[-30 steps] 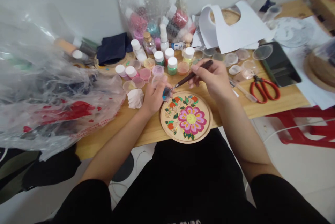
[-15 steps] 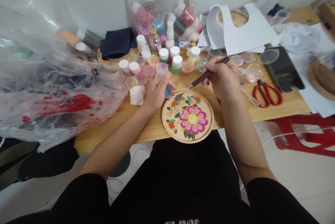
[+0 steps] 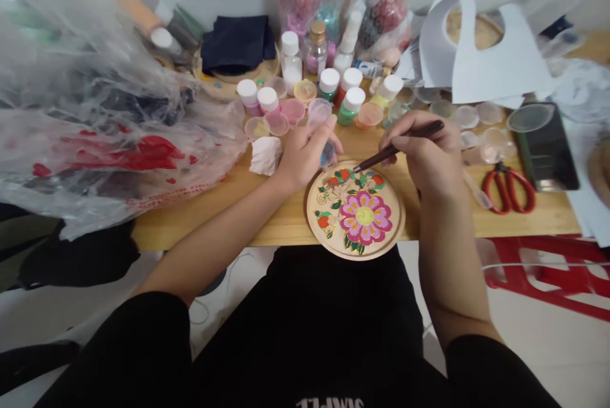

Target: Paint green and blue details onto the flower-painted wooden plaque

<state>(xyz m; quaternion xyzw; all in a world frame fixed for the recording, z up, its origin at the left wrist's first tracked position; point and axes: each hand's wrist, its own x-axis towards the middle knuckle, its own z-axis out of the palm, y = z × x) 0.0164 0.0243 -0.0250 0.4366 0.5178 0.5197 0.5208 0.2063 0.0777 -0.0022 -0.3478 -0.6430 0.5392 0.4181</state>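
Note:
A round wooden plate lies at the table's front edge, bearing a raised pink flower, orange buds and green leaves. My right hand grips a dark-handled tool whose metal tip is over the upper part of the design. At the plate's upper left, my left hand is closed round a small clear cup with blue in it. A crumpled white tissue rests just left of that hand.
Capped jars and small cups stand behind my hands. Red-handled pliers and a phone lie at the right. A clear plastic bag covers the left side; paper cutouts are at the back right.
The view has shifted, so the table items appear further right. The tool's tip has moved from the plate's upper left rim onto the upper design. Both hands keep their holds.

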